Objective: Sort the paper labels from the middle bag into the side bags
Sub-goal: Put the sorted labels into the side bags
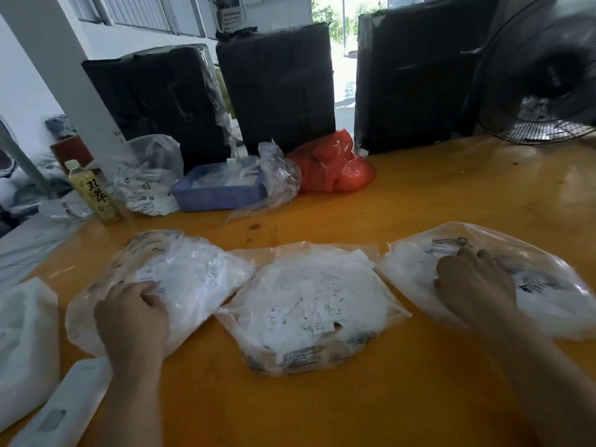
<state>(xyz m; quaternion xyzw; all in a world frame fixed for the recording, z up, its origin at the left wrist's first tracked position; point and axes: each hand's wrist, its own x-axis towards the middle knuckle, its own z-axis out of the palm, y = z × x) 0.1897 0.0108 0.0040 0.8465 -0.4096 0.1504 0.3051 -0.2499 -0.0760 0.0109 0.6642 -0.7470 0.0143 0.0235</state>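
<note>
While both hands are out at the side bags, I want to let go gently so the little papers stay put. My left hand [132, 312] sits on the left bag [167, 285], with its fingers curled at the bag's mouth, but I cannot tell if a label is pinched there or if they only press the plastic. My right hand [474, 282] lies on the right bag [503, 272] with fingers fairly straight and spread, pushing down on top. Between them is the middle bag [309, 304], touching the left bag and just beside the right one. It is open on top and holds a big heap of paper labels [316, 309], so I judge that lots of sorting is left. To do this step well, I would drop each label deep inside its bag, not on the edge, and lift my hands slowly because the thin plastic can stick and pull. Next I would read the tiny print before picking. Farther back on the yellow table [451, 195] stand a green bottle [93, 191], a blue basket [219, 191] and a red bag [335, 169]. A big fan [541, 79] is at the far right, and its wind could blow loose labels away.
</note>
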